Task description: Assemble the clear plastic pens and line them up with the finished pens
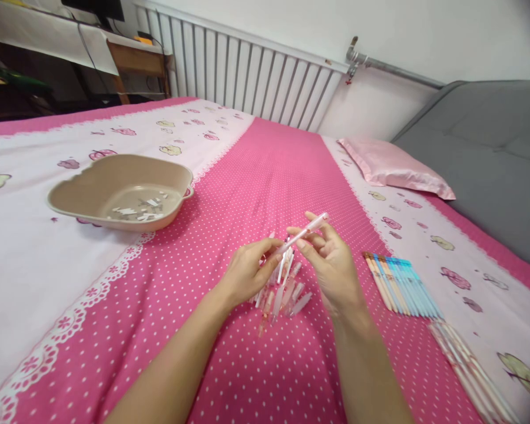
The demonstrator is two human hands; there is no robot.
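Note:
My right hand (331, 262) pinches a slim pale pink pen (307, 229) and holds it slanted above the bed. My left hand (247, 272) has its fingertips closed on the pen's lower end, near the tip. Under both hands a loose pile of pale pen parts (282, 291) lies on the pink dotted bedspread (265, 194). A row of assembled blue and tan pens (400, 282) rests just right of my right hand. More pale pens (468, 368) lie in a row nearer the lower right.
A beige scalloped basin (92, 188) with several small white pieces inside sits at the left on the bed. A pink pillow (393, 168) lies at the far right beside a grey sofa (490, 147). A white radiator (256, 76) lines the wall behind.

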